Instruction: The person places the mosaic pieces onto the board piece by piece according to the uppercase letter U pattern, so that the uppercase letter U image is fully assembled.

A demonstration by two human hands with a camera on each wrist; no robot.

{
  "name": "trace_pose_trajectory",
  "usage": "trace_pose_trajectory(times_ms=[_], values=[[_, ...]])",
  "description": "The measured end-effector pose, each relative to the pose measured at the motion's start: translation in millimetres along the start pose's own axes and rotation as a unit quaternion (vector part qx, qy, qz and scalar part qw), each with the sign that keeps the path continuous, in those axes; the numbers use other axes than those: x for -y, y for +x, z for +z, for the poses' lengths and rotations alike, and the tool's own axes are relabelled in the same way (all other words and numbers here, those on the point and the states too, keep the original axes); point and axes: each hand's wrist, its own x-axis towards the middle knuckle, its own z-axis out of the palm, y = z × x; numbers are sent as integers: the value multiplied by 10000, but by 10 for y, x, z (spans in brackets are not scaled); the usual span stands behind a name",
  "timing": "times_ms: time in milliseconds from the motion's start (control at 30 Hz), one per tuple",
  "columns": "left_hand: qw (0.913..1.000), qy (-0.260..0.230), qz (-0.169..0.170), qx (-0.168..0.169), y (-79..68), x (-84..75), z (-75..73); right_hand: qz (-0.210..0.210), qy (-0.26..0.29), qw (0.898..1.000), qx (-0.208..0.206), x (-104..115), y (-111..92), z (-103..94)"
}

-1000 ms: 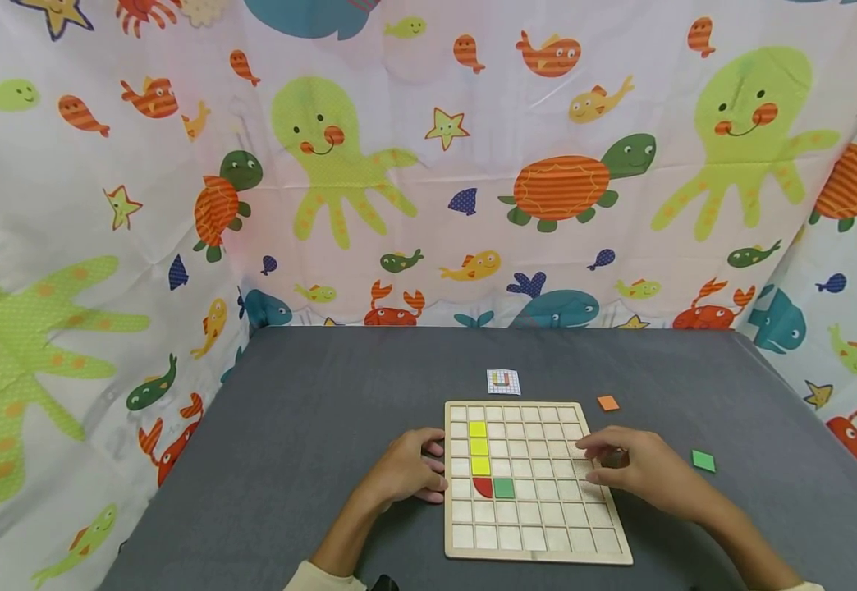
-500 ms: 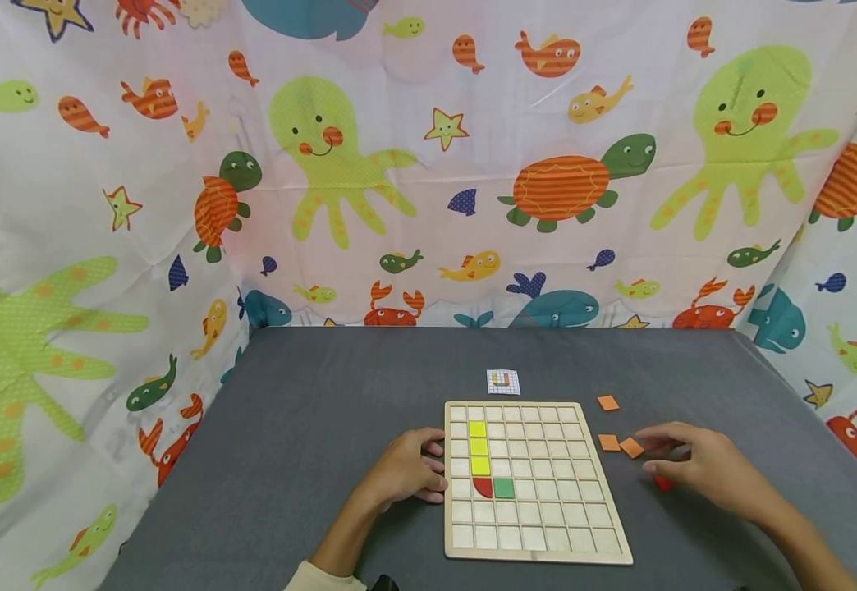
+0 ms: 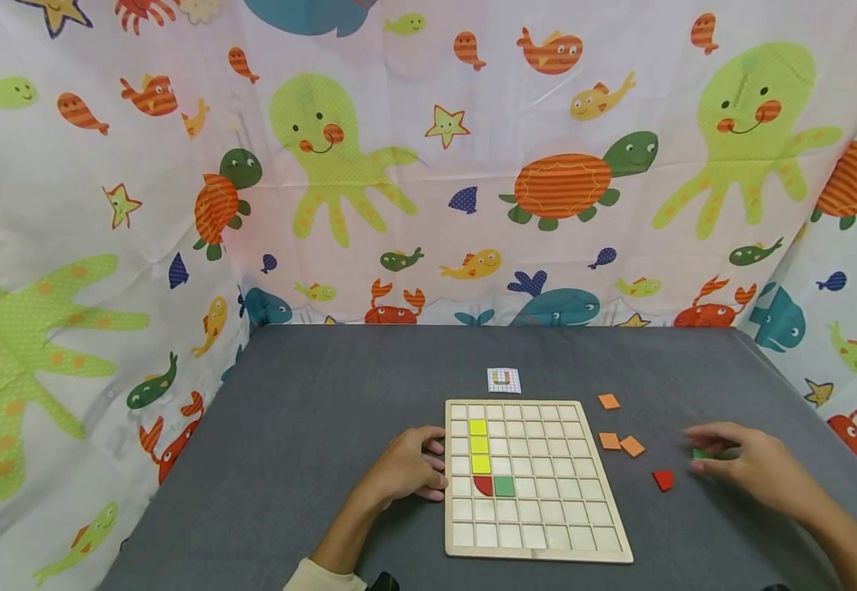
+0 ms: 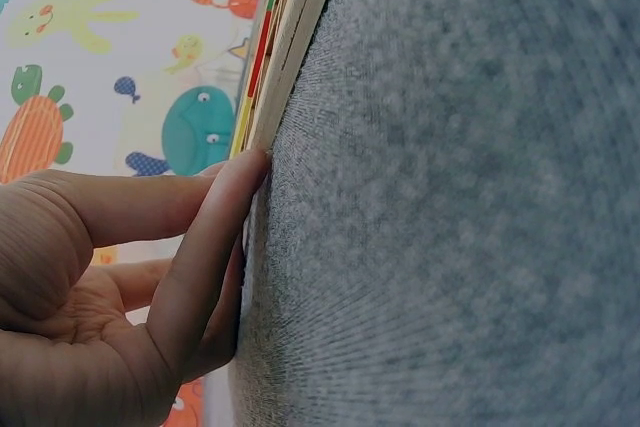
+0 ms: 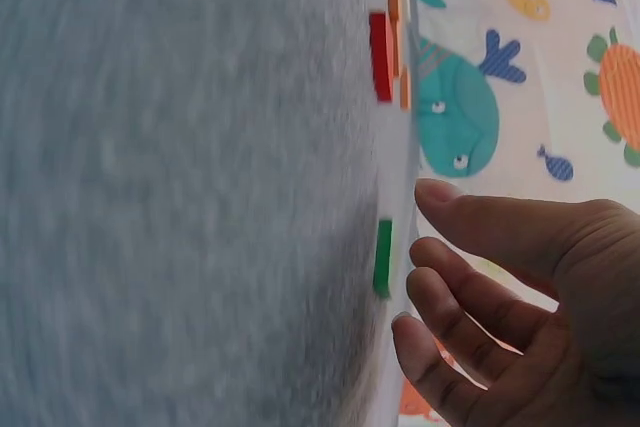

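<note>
A wooden grid board [image 3: 539,553] lies on the grey table. In one of its columns sit three yellow square tiles [image 3: 479,445], with a red quarter-round tile [image 3: 483,486] below them and a green square tile [image 3: 504,486] beside the red one. My left hand [image 3: 408,466] rests its fingertips against the board's left edge; the left wrist view shows them touching its side [image 4: 262,147]. To the right of the board, my right hand [image 3: 749,466] hovers by a loose green tile [image 5: 383,259], fingers spread around it and apart from it in the right wrist view.
Three orange square tiles [image 3: 609,442] lie off the board's right edge, one farther back. A red rounded tile [image 3: 663,480] is between them and my right hand. Behind the board lies a small gridded pattern card [image 3: 504,380]. A sea-animal curtain [image 3: 428,180] surrounds the table.
My right hand has moved right from the board's edge, past the orange and red tiles, to the green tile. Two orange tiles and the red one have come into view. The left hand stays.
</note>
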Motion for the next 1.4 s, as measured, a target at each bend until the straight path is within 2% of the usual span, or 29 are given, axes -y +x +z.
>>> trace_pose_trajectory(times_ms=[400, 900, 1200, 1400], values=[[9999, 103, 3, 13, 4, 6, -6, 226, -92, 9994, 263, -227, 21, -79], [10000, 83, 27, 27, -5, 5, -2, 176, -67, 9986, 498, -245, 5, -82], [10000, 50, 41, 31, -27, -21, -5, 262, -193, 9980, 541, -159, 8, -43], [10000, 53, 40, 28, -34, -28, -5, 101, -238, 9989, 385, 4, -1, 19]])
